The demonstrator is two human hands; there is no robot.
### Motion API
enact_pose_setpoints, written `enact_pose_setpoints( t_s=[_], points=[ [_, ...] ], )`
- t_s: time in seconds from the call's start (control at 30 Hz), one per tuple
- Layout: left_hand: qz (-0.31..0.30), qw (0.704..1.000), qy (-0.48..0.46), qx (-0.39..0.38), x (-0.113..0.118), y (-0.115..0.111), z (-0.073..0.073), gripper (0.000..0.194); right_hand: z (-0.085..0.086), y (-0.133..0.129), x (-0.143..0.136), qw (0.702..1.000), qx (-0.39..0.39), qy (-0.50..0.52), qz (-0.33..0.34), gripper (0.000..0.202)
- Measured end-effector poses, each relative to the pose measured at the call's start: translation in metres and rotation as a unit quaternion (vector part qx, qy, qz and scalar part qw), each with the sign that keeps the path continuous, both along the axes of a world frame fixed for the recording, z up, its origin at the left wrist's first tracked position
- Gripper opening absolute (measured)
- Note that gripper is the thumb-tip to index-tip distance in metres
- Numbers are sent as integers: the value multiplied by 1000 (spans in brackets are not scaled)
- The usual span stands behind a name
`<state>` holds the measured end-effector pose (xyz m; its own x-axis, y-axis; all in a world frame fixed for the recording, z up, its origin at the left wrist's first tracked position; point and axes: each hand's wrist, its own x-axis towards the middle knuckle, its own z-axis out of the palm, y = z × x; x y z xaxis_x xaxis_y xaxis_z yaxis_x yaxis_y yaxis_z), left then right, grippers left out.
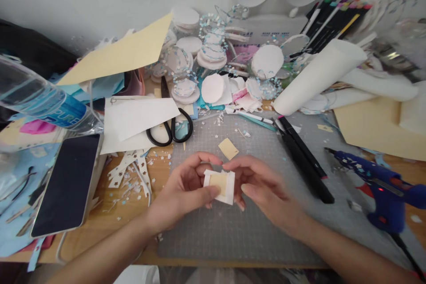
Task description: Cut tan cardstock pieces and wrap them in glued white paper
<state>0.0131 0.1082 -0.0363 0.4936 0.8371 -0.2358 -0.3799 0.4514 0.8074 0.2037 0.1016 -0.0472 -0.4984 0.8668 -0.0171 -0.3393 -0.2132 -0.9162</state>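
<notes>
A small piece with a white border and a cream centre (229,188) is held up over the grey cutting mat (213,235). My left hand (195,182) pinches it from the left, its thumb lying on the cream centre. At the right edge of the piece is my right hand (262,186), its thumb and index finger apart and other fingers partly hidden behind the piece. Just beyond both hands, a small cream paper rectangle (228,148) lies on the mat.
Black-handled scissors (171,128), white paper and a phone (68,182) lie to the left, near a water bottle (63,108). Black pens (304,164) and a blue glue gun (382,186) are at the right. White discs and a white roll (319,75) crowd the back.
</notes>
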Motion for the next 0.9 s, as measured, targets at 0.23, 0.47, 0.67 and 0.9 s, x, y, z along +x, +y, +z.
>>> enact_pose_setpoints(
  t_s=[0.23, 0.47, 0.67, 0.9],
  points=[
    [-21, 996, -48, -70, 1, 0, 2, 36, 0, 1, -2, 1000, -15, 14, 16, 21],
    [-31, 992, -68, -104, -1, 0, 2, 36, 2, -1, 1, 994, 90, -63, -22, 30],
    [-44, 988, -92, -113, -3, -1, 1, 34, 4, 1, 5, 958, 233, -159, -50, 39],
    [-45, 997, -63, -25, 1, 0, 4, 29, 1, 5, 1, 994, 35, -62, -83, 24]
  ],
)
